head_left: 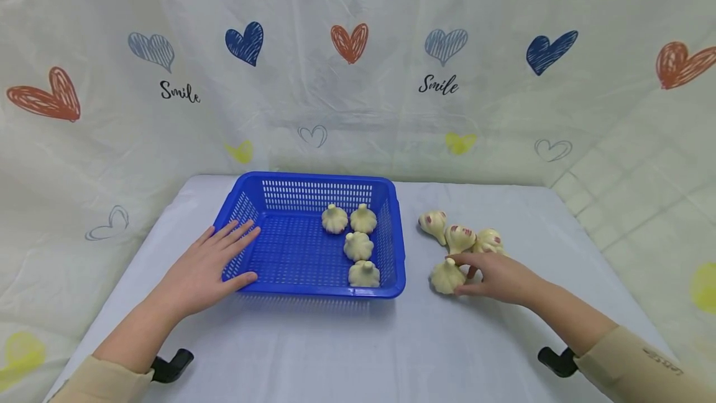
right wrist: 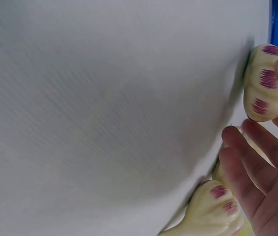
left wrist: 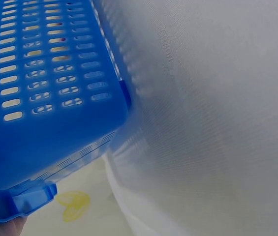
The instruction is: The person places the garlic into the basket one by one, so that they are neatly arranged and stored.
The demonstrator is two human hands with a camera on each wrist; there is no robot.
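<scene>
My left hand (head_left: 204,269) rests spread, fingers straight, over the left rim of a blue plastic basket (head_left: 321,291). In the left wrist view the slotted basket wall (left wrist: 55,123) fills the upper left. Between the thumb and fingers of my right hand (head_left: 500,275) is a garlic bulb (head_left: 447,277), its stem upward, on the table to the right of the basket. The right wrist view shows purple marks on this garlic bulb (right wrist: 264,101), with the thumb on one side. Just behind that hand lie three more garlic bulbs (head_left: 461,237), one partly hidden by it.
Several garlic bulbs (head_left: 358,246) stand in a column along the basket's right side, two abreast at the far end. A white cloth covers the table (head_left: 313,353). Behind it hangs a pale curtain (head_left: 380,117) printed with hearts.
</scene>
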